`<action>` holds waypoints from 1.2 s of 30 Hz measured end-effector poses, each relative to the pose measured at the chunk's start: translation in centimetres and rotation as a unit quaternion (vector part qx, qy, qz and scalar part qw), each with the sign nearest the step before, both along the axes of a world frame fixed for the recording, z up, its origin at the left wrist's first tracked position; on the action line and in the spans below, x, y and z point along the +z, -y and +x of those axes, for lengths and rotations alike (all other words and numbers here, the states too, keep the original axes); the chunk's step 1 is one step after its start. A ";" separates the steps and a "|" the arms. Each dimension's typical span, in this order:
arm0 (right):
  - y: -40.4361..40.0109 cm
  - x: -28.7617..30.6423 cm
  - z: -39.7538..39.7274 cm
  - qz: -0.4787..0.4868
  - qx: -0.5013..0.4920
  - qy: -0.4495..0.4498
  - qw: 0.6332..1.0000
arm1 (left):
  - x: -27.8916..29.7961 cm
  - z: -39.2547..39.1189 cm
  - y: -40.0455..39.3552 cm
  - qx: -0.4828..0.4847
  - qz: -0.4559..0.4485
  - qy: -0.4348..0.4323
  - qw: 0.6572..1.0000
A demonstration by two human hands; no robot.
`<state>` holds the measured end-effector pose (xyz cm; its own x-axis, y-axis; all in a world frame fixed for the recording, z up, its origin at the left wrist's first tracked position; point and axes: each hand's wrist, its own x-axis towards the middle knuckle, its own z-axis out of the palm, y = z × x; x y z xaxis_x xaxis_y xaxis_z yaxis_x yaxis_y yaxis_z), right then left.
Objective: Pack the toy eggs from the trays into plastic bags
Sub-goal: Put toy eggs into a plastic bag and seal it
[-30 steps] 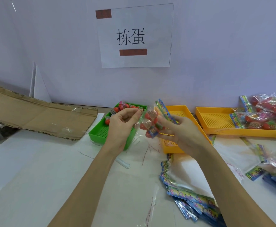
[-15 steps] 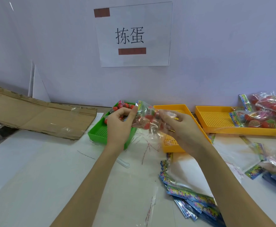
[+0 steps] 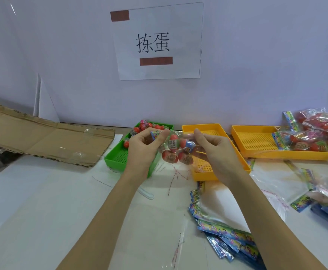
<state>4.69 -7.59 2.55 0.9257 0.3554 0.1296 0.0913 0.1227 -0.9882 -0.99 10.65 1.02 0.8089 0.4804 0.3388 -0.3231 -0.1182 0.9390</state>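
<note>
Both hands point(image 3: 180, 151) pinch one bag point(image 3: 178, 149) holding perhaps five eggs point(image 3: 170, 155).

Both hands: L point(image 3: 142, 151), R point(image 3: 216, 151) pinch clear bag point(image 3: 178, 151) w/ toy eggs above trays.

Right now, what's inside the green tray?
Red toy eggs are piled at the far end of the green tray; its near floor is bare. The left hand covers the middle, so eggs there can't be counted.
</note>
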 end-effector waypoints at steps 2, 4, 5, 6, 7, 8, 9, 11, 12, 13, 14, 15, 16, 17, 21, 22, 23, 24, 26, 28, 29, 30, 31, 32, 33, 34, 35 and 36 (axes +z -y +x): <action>-0.2 -0.1 -0.1 0.016 -0.025 0.017 0.999 | 0.1 -0.1 0.0 0.008 -0.034 0.010 0.999; -0.5 -0.1 -0.3 0.028 -0.055 0.041 0.997 | -0.1 0.1 0.0 0.036 0.000 0.030 0.999; -0.7 -0.1 -0.4 0.029 -0.052 0.049 0.997 | -0.1 0.0 0.1 0.049 0.034 0.043 0.997; -0.8 -0.2 -0.4 0.024 -0.033 0.051 0.998 | -0.1 0.0 0.1 0.058 0.066 0.051 0.995; -0.7 -0.2 -0.4 0.011 -0.008 0.048 0.999 | -0.2 0.0 0.1 0.068 0.086 0.053 0.993; -0.6 -0.3 -0.3 -0.007 0.014 0.045 0.999 | -0.2 0.0 0.0 0.075 0.093 0.054 0.991; -0.5 -0.4 -0.2 -0.020 0.027 0.043 0.999 | -0.2 0.1 -0.2 0.080 0.098 0.059 0.990; -0.2 -0.3 -0.1 -0.015 0.023 0.029 0.999 | -0.3 0.1 -0.2 0.096 0.128 0.074 0.984; -0.2 -0.2 -0.1 -0.004 0.014 0.020 1.000 | -0.4 0.0 0.0 0.108 0.148 0.083 0.980; -0.2 -0.1 -0.1 0.009 0.006 0.017 1.000 | -0.4 -0.1 0.2 0.120 0.165 0.091 0.975; -0.2 0.0 -0.1 0.021 -0.004 0.023 1.000 | -0.5 -0.1 0.4 0.136 0.184 0.092 0.969; -0.3 -0.1 -0.1 0.031 -0.024 0.039 0.998 | -0.6 0.0 0.4 0.160 0.205 0.085 0.962; -0.3 -0.1 0.0 0.039 -0.052 0.065 0.996 | -0.7 0.1 0.3 0.191 0.221 0.069 0.954; -0.4 -0.1 0.0 0.046 -0.079 0.101 0.991 | -0.8 0.1 0.2 0.218 0.223 0.046 0.949; -0.8 -0.9 -0.2 -0.003 -0.027 0.262 0.965 | -0.1 0.3 0.0 0.019 -0.007 -0.103 0.994; -1.0 -1.1 -0.4 -0.050 0.008 0.303 0.952 | 0.5 0.2 0.0 -0.050 -0.086 -0.125 0.987; -1.3 -1.2 -0.6 -0.102 0.039 0.341 0.934 | 0.8 0.1 -0.1 -0.092 -0.150 -0.121 0.977; -1.6 -1.3 -0.7 -0.142 0.063 0.370 0.916 | 0.9 0.2 -0.3 -0.111 -0.190 -0.099 0.970; -2.2 -1.4 -1.2 -0.172 0.089 0.381 0.904 | 0.7 0.2 -0.5 -0.087 -0.202 -0.058 0.974; -2.3 -1.1 -1.4 -0.157 0.065 0.351 0.921 | 0.5 0.1 -0.5 -0.050 -0.207 -0.048 0.976; -2.3 -1.0 -1.3 -0.143 0.032 0.331 0.932 | 0.5 0.1 -0.6 -0.050 -0.217 -0.051 0.974; -2.3 -0.9 -1.2 -0.136 -0.006 0.309 0.941 | 0.6 0.1 -0.7 -0.060 -0.226 -0.050 0.971; -2.2 -0.8 -1.1 -0.132 -0.036 0.275 0.952 | 0.8 0.1 -0.7 -0.075 -0.232 -0.048 0.969; -2.0 -0.8 -1.0 -0.122 -0.047 0.225 0.966 | 1.0 0.0 -0.8 -0.097 -0.236 -0.043 0.966; -1.8 -0.8 -0.9 -0.094 -0.037 0.162 0.982 | 1.1 0.0 -0.8 -0.119 -0.235 -0.037 0.964; -1.7 -0.9 -0.8 -0.053 -0.012 0.097 0.994 | 1.2 -0.1 -0.7 -0.141 -0.229 -0.032 0.963; -1.4 -1.1 -0.6 -0.016 0.019 0.043 0.999 | 1.2 -0.1 -0.6 -0.157 -0.222 -0.030 0.962; -1.2 -1.1 -0.5 0.009 0.045 0.013 0.999 | 1.2 -0.1 -0.6 -0.165 -0.222 -0.030 0.960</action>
<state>4.20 -6.34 1.42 0.8865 0.4342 0.1598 0.1042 0.1491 -0.9833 -1.07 11.23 2.20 0.9539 0.2804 0.1072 -0.2173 0.3985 0.8910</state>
